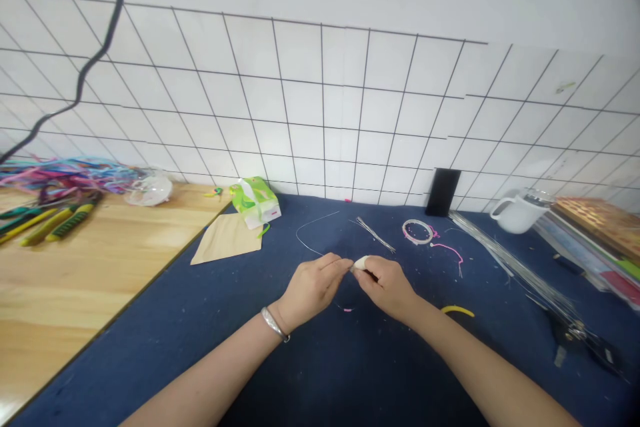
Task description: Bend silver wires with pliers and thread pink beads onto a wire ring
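My left hand [316, 285], with a silver bracelet [275, 324] at its wrist, is closed in a pinch on a thin wire [306, 245] that curves away over the dark blue cloth. Its fingertips meet those of my right hand [384, 283] at the middle. A white wrap [361, 263] covers a finger of my right hand, which is also pinched; what lies between its fingertips is too small to tell. Just below the hands is a small pink piece [348, 310] on a thin strand.
Behind the hands lie a wire bundle [375, 235] and a ring dish [417, 232]. Long wires [515, 263], a white mug [520, 212] and books are at right. A tissue pack [256, 201], beige cloth [227, 238] and pliers [75, 215] are at left.
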`<control>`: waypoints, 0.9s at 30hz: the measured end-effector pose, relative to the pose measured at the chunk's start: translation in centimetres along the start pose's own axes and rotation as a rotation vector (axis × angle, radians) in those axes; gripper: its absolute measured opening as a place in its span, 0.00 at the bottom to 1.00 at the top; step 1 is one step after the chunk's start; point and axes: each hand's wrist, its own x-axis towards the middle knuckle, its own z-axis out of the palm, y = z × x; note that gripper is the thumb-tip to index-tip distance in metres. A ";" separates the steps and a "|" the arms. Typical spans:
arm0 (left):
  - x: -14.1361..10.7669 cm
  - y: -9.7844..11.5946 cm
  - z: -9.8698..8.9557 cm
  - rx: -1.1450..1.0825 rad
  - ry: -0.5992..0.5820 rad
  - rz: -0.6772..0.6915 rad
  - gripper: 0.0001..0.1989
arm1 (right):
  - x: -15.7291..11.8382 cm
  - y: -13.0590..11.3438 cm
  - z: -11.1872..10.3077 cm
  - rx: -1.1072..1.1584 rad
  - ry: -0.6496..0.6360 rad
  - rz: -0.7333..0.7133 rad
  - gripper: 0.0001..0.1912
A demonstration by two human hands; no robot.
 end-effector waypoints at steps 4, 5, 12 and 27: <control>0.2 0.1 -0.1 -0.066 -0.004 -0.021 0.14 | -0.2 0.1 0.0 -0.029 -0.026 -0.004 0.08; 0.3 0.1 -0.1 -0.073 -0.005 -0.029 0.14 | -0.2 0.1 0.1 -0.038 -0.033 -0.005 0.08; 0.2 0.6 0.0 0.014 -0.012 -0.043 0.12 | -0.3 0.2 0.2 -0.065 -0.052 -0.010 0.09; 0.4 1.1 -0.1 -0.080 0.087 -0.117 0.09 | -0.3 -0.4 0.0 0.066 -0.002 0.043 0.13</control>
